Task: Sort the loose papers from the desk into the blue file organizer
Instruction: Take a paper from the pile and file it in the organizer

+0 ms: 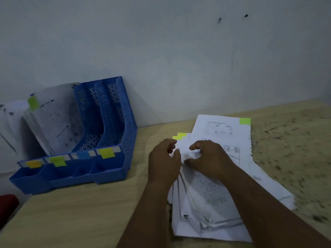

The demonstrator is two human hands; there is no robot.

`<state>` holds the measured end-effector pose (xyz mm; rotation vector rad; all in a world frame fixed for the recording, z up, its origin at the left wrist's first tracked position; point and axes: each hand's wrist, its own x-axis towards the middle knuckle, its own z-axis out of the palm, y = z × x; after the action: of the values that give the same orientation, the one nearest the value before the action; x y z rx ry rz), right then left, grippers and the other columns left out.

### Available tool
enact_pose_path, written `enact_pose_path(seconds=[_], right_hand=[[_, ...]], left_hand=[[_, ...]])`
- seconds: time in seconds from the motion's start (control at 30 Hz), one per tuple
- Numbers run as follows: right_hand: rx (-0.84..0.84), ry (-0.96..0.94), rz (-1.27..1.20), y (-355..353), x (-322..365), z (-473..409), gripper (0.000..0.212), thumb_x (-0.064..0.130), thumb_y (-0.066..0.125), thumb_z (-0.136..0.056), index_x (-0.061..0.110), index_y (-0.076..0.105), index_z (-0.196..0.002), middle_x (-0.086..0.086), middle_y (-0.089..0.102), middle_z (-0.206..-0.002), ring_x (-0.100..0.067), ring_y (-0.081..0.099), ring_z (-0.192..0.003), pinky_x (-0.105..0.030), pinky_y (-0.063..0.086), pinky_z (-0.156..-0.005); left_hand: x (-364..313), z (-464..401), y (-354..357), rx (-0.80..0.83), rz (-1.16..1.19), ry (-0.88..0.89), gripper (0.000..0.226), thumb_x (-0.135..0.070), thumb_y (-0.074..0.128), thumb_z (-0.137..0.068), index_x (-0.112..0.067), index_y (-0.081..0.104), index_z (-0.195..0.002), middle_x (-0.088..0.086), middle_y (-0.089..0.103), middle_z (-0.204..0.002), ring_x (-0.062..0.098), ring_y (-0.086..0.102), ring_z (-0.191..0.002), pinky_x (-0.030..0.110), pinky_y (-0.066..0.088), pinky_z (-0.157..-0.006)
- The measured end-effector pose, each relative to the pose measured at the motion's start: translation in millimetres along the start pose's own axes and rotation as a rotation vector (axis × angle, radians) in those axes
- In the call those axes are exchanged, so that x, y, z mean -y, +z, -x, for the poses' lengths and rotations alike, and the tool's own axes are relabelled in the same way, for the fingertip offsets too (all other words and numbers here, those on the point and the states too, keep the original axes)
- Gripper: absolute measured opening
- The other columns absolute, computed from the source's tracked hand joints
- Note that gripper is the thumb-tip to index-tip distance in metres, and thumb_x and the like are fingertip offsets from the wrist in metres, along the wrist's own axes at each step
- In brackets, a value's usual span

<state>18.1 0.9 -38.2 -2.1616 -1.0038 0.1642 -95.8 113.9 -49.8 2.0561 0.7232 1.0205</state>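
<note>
A loose pile of white printed papers (207, 197) lies on the desk at the right, several sheets carrying yellow or green sticky tabs at their top corners. My left hand (163, 161) and my right hand (209, 158) are both over the pile's upper part, fingers curled, pinching the top edge of a sheet between them. The blue file organizer (114, 163) stands at the left against the wall. Its front labels bear orange, green, blue and yellow tabs. Papers with a green tab (53, 119) stand in its left slots; the two right slots show only blue mesh.
The wooden desk (86, 212) is bare between organizer and pile, and speckled with dark marks at the right. A pale wall runs along the back. A red object (8, 204) shows at the left edge, below desk level.
</note>
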Motion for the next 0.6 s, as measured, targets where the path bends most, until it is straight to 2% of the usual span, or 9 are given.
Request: enact_pose_path(seconds=[0.1, 0.23, 0.37, 0.47, 0.53, 0.6], right_hand=[[0.029, -0.002, -0.040, 1, -13, 2, 0.056, 0.051, 0.088, -0.064, 0.026, 0.071, -0.111, 0.013, 0.065, -0.110, -0.006, 0.060, -0.101, -0.027, 0.050, -0.090], [0.028, -0.011, -0.074, 0, -17, 1, 0.048, 0.047, 0.093, -0.056, 0.028, 0.072, -0.096, 0.016, 0.064, -0.100, -0.001, 0.060, -0.096, -0.022, 0.048, -0.084], [0.035, -0.048, -0.017, 1, -21, 0, 0.034, 0.043, 0.088, -0.065, 0.027, 0.075, -0.092, 0.015, 0.066, -0.099, -0.003, 0.061, -0.094, -0.023, 0.049, -0.086], [0.018, -0.069, 0.045, 1, -21, -3, 0.019, 0.036, 0.080, -0.073, 0.028, 0.075, -0.089, 0.013, 0.068, -0.097, -0.005, 0.063, -0.096, -0.022, 0.048, -0.087], [0.016, -0.075, 0.055, 0, -20, -2, 0.020, 0.035, 0.080, -0.072, 0.029, 0.075, -0.090, 0.014, 0.069, -0.097, -0.004, 0.063, -0.096, -0.018, 0.046, -0.083], [0.031, -0.086, 0.050, -3, -17, 0, 0.030, 0.036, 0.082, -0.067, 0.029, 0.075, -0.095, 0.016, 0.066, -0.098, -0.002, 0.060, -0.094, -0.011, 0.041, -0.075]], left_hand=[[14, 4, 12, 0.106, -0.006, -0.071, 0.036, -0.016, 0.075, -0.088, -0.025, 0.068, -0.123, -0.011, 0.070, -0.110, 0.004, 0.064, -0.101, 0.024, 0.052, -0.091], [22, 1, 11, 0.183, -0.096, -0.059, 0.034, -0.019, 0.076, -0.087, -0.023, 0.071, -0.121, -0.013, 0.069, -0.109, 0.003, 0.063, -0.102, 0.017, 0.048, -0.092], [26, 0, 9, 0.232, -0.160, -0.008, 0.032, -0.025, 0.076, -0.089, -0.025, 0.071, -0.120, -0.014, 0.069, -0.111, 0.001, 0.062, -0.102, 0.013, 0.045, -0.088], [27, 0, 8, 0.227, -0.123, -0.018, 0.031, -0.026, 0.077, -0.088, -0.025, 0.072, -0.118, -0.016, 0.069, -0.111, -0.007, 0.060, -0.096, -0.002, 0.040, -0.079], [28, 0, 8, 0.228, -0.089, -0.031, 0.030, -0.025, 0.078, -0.087, -0.025, 0.073, -0.116, -0.018, 0.069, -0.109, -0.013, 0.058, -0.095, -0.003, 0.040, -0.077], [26, 1, 8, 0.236, -0.068, -0.045, 0.029, -0.025, 0.079, -0.087, -0.025, 0.073, -0.115, -0.021, 0.068, -0.105, -0.017, 0.058, -0.094, -0.003, 0.041, -0.076]])
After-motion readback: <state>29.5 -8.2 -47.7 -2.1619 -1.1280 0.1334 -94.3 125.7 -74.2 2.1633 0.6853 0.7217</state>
